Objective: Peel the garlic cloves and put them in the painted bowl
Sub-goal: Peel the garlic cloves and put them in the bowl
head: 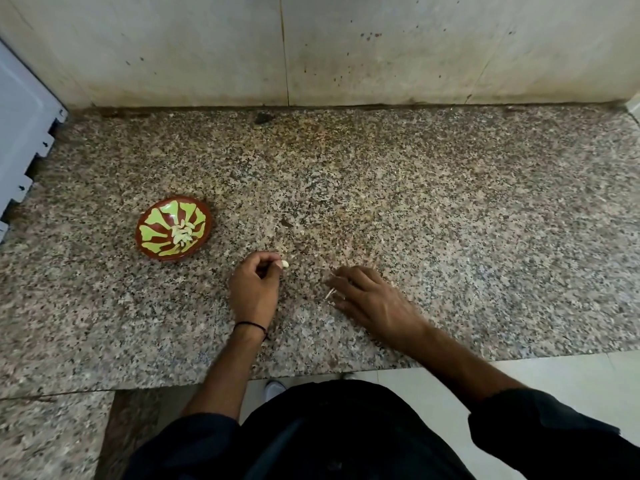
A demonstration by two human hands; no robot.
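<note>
Surface: a speckled pink-grey granite counter (450, 202) is running the full width of the view and is meeting a pale stone wall (381, 46) at a dark, grimy joint. The wall is showing brown spatter and one vertical seam. A white appliance panel (20, 133) is standing at the counter's far left edge. Pale floor tiles (571, 375) are showing below the counter's front edge.

Left hand (254, 289): fingers are curling in, thumb and forefinger pinching one peeled garlic clove (284, 264) just above the counter, near the middle. A black thread band (251, 325) is circling this wrist.

Right hand (370, 299): it is lying palm down on the granite, fingers spread and relaxed, gripping nothing. A thin sliver of garlic skin (329, 293) is lying at its fingertips.

Painted bowl (140, 233): red-brown with green petals, it is sitting on the counter to the left of the left hand, apart from it. Peeled cloves (181, 234) are lying heaped in its centre.
</note>
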